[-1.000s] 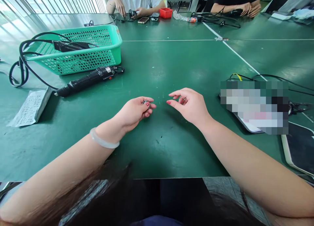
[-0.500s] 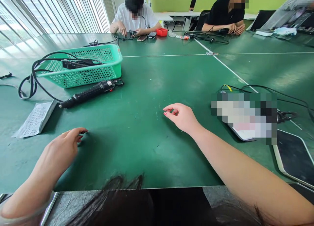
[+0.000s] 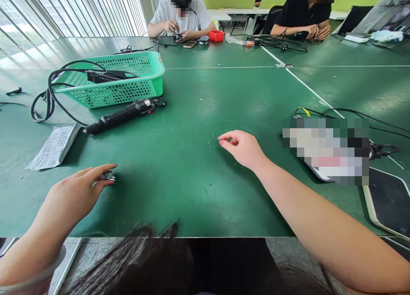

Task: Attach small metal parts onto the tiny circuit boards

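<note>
My left hand [image 3: 80,190] is above the left front of the green table, its thumb and fingers closed around a small silvery clump [image 3: 109,175]. The clump looks like little metal bits, mostly hidden by the fingers. Near the middle, my right hand [image 3: 241,147] hovers low over the table with fingers loosely curved. A gap shows between thumb and forefinger, and I see nothing in it. Beyond my left hand lies a black electric screwdriver [image 3: 124,115] with a cable, in front of a green basket [image 3: 128,94]. A folded paper packet with writing [image 3: 54,146] is left of the screwdriver.
Black cabled devices [image 3: 105,75] lie in the basket. At right are a blurred-out item [image 3: 326,151], cables and a phone [image 3: 389,201]. Across the green table [image 3: 192,192] two people sit, one handling a small device [image 3: 177,37] near a red box [image 3: 217,36].
My left hand has turned so that thumb and fingers show apart, with the silvery clump now visible between them. The right hand keeps its pose; the whole view has shifted slightly.
</note>
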Demonstrator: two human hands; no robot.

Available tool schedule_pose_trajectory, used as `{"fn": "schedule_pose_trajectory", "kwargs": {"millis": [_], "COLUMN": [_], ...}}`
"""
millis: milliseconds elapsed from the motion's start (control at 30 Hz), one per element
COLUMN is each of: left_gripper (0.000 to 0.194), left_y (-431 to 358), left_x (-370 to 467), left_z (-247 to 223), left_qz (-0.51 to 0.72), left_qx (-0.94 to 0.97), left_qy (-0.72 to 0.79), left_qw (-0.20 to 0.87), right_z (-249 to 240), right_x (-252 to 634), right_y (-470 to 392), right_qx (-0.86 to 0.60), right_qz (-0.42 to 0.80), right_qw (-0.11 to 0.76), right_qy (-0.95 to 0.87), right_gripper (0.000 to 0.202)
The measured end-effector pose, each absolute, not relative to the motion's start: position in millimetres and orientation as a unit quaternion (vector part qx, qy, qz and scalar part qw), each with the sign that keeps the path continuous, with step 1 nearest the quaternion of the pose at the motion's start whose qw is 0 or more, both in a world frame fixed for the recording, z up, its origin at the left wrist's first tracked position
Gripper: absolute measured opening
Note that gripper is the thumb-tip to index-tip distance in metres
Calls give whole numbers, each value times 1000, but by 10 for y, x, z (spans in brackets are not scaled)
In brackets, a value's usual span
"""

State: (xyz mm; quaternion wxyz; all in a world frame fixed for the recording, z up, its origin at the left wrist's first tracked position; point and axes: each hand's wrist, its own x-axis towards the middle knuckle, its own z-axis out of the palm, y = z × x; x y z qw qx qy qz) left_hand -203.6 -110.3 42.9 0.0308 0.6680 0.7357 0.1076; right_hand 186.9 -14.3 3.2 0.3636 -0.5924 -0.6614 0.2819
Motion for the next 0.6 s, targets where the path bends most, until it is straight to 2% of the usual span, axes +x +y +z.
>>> {"fn": "schedule_pose_trajectory", "kwargs": {"millis": [200,600], "left_gripper": [44,44], "left_y": [-1030,-976], "left_x": [-2024,-2045], "left_z": [513,506], "left_qz": [-26,-12], "left_qx": [623,622], "left_qy": [780,781], "left_qw": [47,53], "right_z": [87,93], "right_x": [1855,1853], "right_y": [-172,-172], "right_qx": [-610,-621], "right_qz": [300,301], "right_qw": [337,323], "right_qy": [-651,-648], "right_gripper": [22,20]}}
